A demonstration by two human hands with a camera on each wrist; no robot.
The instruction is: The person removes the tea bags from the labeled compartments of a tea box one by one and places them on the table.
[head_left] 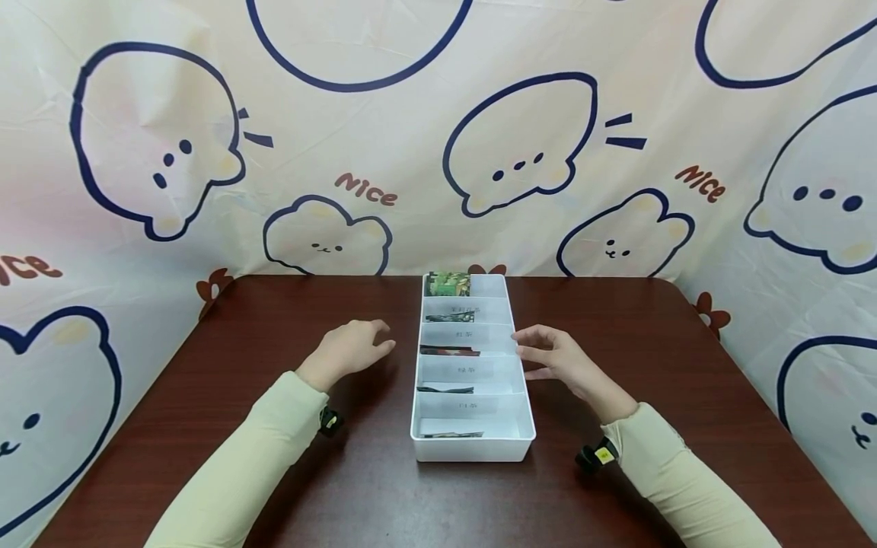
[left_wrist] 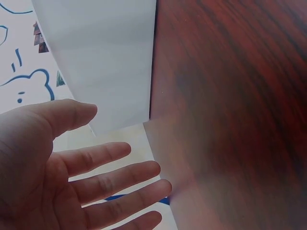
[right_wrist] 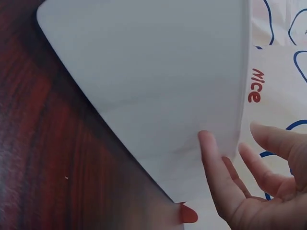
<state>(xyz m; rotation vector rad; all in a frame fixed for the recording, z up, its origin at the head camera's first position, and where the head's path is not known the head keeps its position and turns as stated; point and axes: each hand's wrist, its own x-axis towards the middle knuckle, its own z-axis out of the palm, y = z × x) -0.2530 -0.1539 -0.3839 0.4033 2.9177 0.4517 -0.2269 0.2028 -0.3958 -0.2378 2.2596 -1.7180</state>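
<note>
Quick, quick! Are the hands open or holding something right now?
Bare left hand: open, holding nothing, apart from the long, white, plastic-looking, five-compartment box.
Bare right hand: open, holding nothing, at the box's side; whether it touches, I can't tell.

The head view is bright and even; a soft sheen lies on the table (head_left: 466, 506) near me, and my left hand (head_left: 346, 352) throws a soft shadow. Both wrist views look dimmer, the box (left_wrist: 105, 57) greyish, the table hazy in patches. Its small labels (head_left: 467, 370) look faint.
</note>
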